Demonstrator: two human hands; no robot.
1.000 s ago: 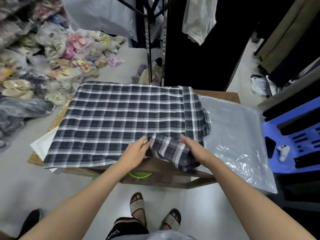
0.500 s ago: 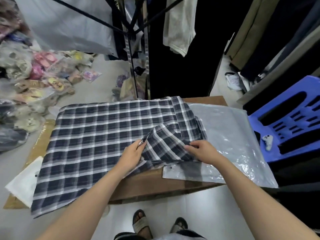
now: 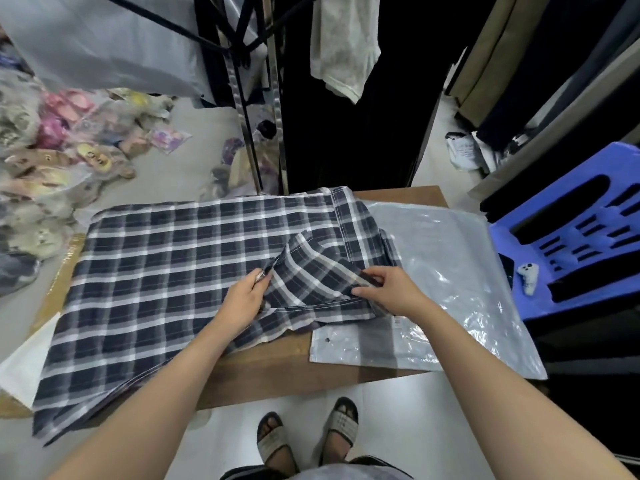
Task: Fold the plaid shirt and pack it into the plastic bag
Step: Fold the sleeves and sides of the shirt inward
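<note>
Wooden tabletop (image 3: 277, 372): our hands, left (image 3: 242, 301) and right (image 3: 391, 289), pinch a sleeve of the limp plaid shirt (image 3: 156, 271); plastic bag (image 3: 450, 271) at three o'clock.

No text, brand or number could be read anywhere. A small white tag (image 3: 397, 320) with reddish marks lay at the shirt's edge near the front of the counter (image 3: 277, 368), just beside the right hand (image 3: 391, 289), but its print was too small and blurred to make out. A crumpled white sheet (image 3: 462, 154) on the floor beyond the counter's far right corner carried faint dark print, also illegible. The packets (image 3: 86, 157) heaped on the floor to the left showed only colours.
</note>
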